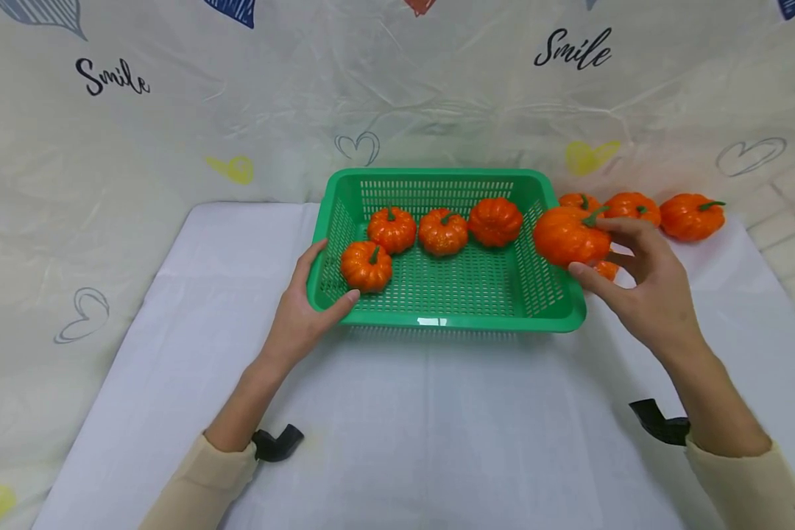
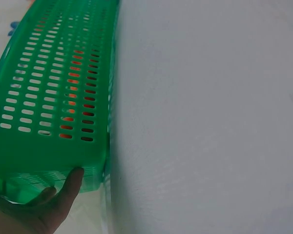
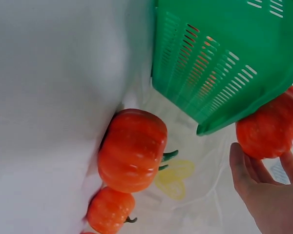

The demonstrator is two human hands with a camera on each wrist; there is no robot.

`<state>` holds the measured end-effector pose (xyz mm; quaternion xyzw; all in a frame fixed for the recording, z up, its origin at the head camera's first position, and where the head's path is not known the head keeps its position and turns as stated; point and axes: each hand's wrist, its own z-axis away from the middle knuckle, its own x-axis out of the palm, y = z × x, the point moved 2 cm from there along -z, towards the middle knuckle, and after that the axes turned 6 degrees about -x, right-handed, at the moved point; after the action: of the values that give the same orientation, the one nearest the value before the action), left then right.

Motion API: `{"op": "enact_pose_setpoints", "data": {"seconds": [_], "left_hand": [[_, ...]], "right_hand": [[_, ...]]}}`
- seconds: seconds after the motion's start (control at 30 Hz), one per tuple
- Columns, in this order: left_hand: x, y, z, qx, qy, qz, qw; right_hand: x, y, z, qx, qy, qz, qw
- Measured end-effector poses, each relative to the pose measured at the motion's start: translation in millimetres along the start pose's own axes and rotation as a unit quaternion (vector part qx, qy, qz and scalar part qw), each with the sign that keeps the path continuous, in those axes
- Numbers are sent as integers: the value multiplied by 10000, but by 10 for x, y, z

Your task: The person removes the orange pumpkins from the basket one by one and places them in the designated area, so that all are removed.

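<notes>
A green plastic basket (image 1: 430,322) with slotted walls stands on the white-covered table. Several small orange pumpkins lie inside, among them a pumpkin (image 1: 366,266) near the left wall and another pumpkin (image 1: 495,221) further right. My left hand (image 1: 302,316) grips the basket's front left corner, with the thumb over the rim; in the left wrist view its fingers touch the outer wall. Between thumb and fingers, my right hand (image 1: 649,287) holds a larger pumpkin (image 1: 570,237) with a green stem, raised beside the basket's right rim. Its far side is hidden.
Right of the basket, more pumpkins lie on the table, such as a long-stemmed pumpkin (image 1: 692,218) at the back; one small pumpkin (image 1: 607,270) is partly hidden by the right hand. A printed plastic sheet (image 1: 437,96) hangs behind the table's back edge.
</notes>
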<state>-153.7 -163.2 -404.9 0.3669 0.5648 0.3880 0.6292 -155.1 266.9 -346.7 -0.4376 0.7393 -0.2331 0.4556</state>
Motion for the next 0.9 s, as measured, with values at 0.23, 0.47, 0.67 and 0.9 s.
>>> {"op": "enact_pose_setpoints", "data": {"seconds": [0.23, 0.47, 0.67, 0.9], "left_hand": [[0, 2, -4, 12, 5, -25, 10000], [1, -14, -1, -2, -1, -39, 10000], [4, -9, 5, 50, 29, -36, 10000], [6, -1, 3, 108, 25, 1, 9999]], "right_hand": [[-73, 44, 34, -16, 128, 28, 9999], [-122, 91, 61, 43, 226, 12, 9997], [-158, 149, 88, 115, 271, 110, 9995], [-193, 205, 113, 164, 377, 132, 9991]]}}
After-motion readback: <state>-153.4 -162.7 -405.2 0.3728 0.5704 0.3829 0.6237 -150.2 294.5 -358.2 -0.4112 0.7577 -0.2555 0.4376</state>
